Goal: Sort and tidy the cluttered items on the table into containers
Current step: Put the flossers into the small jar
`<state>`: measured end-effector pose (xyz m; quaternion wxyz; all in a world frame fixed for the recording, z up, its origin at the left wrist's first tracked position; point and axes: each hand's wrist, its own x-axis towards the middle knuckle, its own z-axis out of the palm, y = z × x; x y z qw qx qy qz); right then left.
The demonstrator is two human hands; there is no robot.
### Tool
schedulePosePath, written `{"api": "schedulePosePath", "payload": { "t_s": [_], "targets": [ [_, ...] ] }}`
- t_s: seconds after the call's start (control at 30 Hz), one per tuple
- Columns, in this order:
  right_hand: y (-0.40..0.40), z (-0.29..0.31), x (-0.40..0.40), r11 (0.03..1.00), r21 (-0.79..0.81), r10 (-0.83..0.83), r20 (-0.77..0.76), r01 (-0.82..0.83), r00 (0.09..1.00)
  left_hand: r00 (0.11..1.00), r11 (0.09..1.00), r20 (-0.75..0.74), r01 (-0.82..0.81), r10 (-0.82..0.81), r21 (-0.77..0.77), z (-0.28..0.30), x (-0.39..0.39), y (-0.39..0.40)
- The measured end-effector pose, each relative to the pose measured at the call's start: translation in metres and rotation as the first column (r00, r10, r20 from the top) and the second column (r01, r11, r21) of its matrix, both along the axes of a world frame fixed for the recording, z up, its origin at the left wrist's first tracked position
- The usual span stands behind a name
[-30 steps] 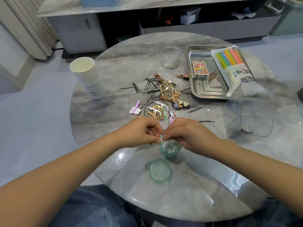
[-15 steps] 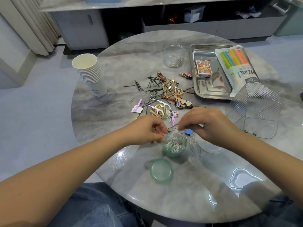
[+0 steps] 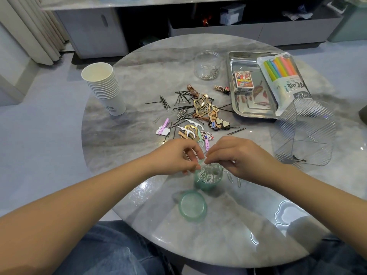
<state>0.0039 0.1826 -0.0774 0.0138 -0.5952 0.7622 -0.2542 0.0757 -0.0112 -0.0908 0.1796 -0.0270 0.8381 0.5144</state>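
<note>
Partly done: small green jar (image 3: 207, 178) near table's front edge, already full of pale clips, lid (image 3: 192, 207) off beside it | left hand (image 3: 174, 158) and right hand (image 3: 238, 158) above rim, fingertips pinched; held item too small to tell | left: hairpin-and-clip pile (image 3: 195, 116), loose paper clips (image 3: 234, 180) | around: paper cups (image 3: 103, 88), steel tray (image 3: 250, 108), clear bin (image 3: 305, 133)

Round marble table (image 3: 139, 80) carried a stack of paper cups (image 3: 104, 88) at ten o'clock, a clear jar (image 3: 207, 65) at twelve, a steel tray (image 3: 250, 108) at one and a ribbed clear bin (image 3: 305, 133) at three. Hairpins and clips (image 3: 195, 114) lay at centre; a green jar (image 3: 207, 178) and its lid (image 3: 192, 208) stood toward six.
</note>
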Motion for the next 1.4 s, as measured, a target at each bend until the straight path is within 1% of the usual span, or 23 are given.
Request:
{"api": "schedulePosePath", "payload": {
  "t_s": [0.1, 0.17, 0.3, 0.37, 0.43, 0.5, 0.57, 0.67, 0.73, 0.8, 0.9, 0.93, 1.0, 1.1, 1.17, 1.27, 1.33, 1.4],
  "targets": [
    [-0.004, -0.007, 0.004, 0.998, 0.061, -0.003, 0.094, -0.003, 0.996, 0.999, 1.000, -0.029, 0.017, -0.017, -0.018, 0.001, 0.001, -0.001],
    [-0.007, -0.012, 0.006, 0.997, 0.073, -0.014, 0.113, 0.006, 0.993, 0.998, 0.999, -0.052, 0.032, -0.033, -0.035, 0.003, 0.001, 0.000],
    [-0.003, -0.005, 0.005, 0.999, 0.024, -0.042, 0.182, 0.038, 0.982, 0.999, 0.999, -0.045, 0.023, -0.024, -0.032, 0.003, 0.002, -0.001],
    [0.000, 0.001, 0.005, 0.995, -0.018, -0.087, 0.223, 0.093, 0.971, 0.999, 0.999, -0.022, 0.036, -0.036, -0.023, 0.004, 0.001, -0.002],
    [0.002, 0.000, 0.007, 0.973, -0.054, -0.200, 0.269, 0.222, 0.942, 0.999, 0.999, 0.000, 0.046, -0.046, -0.017, 0.006, 0.001, -0.004],
    [0.002, -0.006, 0.010, 0.941, -0.065, -0.306, 0.259, 0.332, 0.916, 0.999, 1.000, 0.033, 0.015, -0.016, 0.024, 0.008, 0.000, -0.003],
    [0.001, -0.014, 0.013, 0.928, -0.071, -0.346, 0.203, 0.367, 0.916, 0.997, 0.997, 0.080, -0.021, 0.015, 0.074, 0.010, 0.001, 0.000],
    [0.000, -0.021, 0.015, 0.936, -0.084, -0.324, 0.182, 0.343, 0.929, 0.996, 0.997, 0.093, -0.016, 0.009, 0.075, 0.008, 0.002, 0.007],
    [-0.001, -0.018, 0.017, 0.939, -0.084, -0.305, 0.249, 0.334, 0.919, 0.995, 0.994, 0.095, -0.030, 0.020, 0.105, 0.008, 0.002, 0.007],
    [-0.001, -0.011, 0.016, 0.934, -0.082, -0.299, 0.358, 0.349, 0.884, 0.993, 0.988, 0.115, -0.046, 0.029, 0.144, 0.009, 0.001, 0.005],
    [-0.001, -0.006, 0.013, 0.930, -0.013, -0.313, 0.498, 0.368, 0.809, 0.990, 0.986, 0.138, -0.056, 0.035, 0.155, 0.012, 0.000, 0.003],
    [-0.002, -0.006, 0.014, 0.933, 0.012, -0.313, 0.520, 0.360, 0.795, 0.989, 0.986, 0.141, -0.064, 0.042, 0.154, 0.012, 0.000, 0.003],
    [-0.004, -0.007, 0.019, 0.936, 0.036, -0.319, 0.512, 0.351, 0.798, 0.986, 0.985, 0.156, -0.090, 0.066, 0.150, 0.011, -0.001, 0.004],
    [-0.005, -0.007, 0.019, 0.907, 0.085, -0.398, 0.490, 0.411, 0.776, 0.978, 0.980, 0.172, -0.143, 0.119, 0.136, 0.010, 0.000, 0.006],
    [-0.004, -0.004, 0.014, 0.894, 0.158, -0.437, 0.517, 0.420, 0.736, 0.978, 0.981, 0.148, -0.161, 0.144, 0.110, 0.010, -0.001, 0.007],
    [-0.004, 0.000, 0.011, 0.885, 0.243, -0.458, 0.602, 0.397, 0.654, 0.984, 0.985, 0.072, -0.166, 0.162, 0.054, 0.007, -0.001, 0.012],
    [-0.004, 0.003, 0.010, 0.870, 0.275, -0.483, 0.638, 0.408, 0.600, 0.990, 0.990, -0.016, -0.143, 0.143, -0.016, 0.005, -0.001, 0.015],
    [-0.002, 0.005, 0.009, 0.865, 0.274, -0.484, 0.673, 0.420, 0.559, 0.994, 0.994, -0.060, -0.096, 0.093, -0.051, 0.007, -0.002, 0.013]
  ]
}}
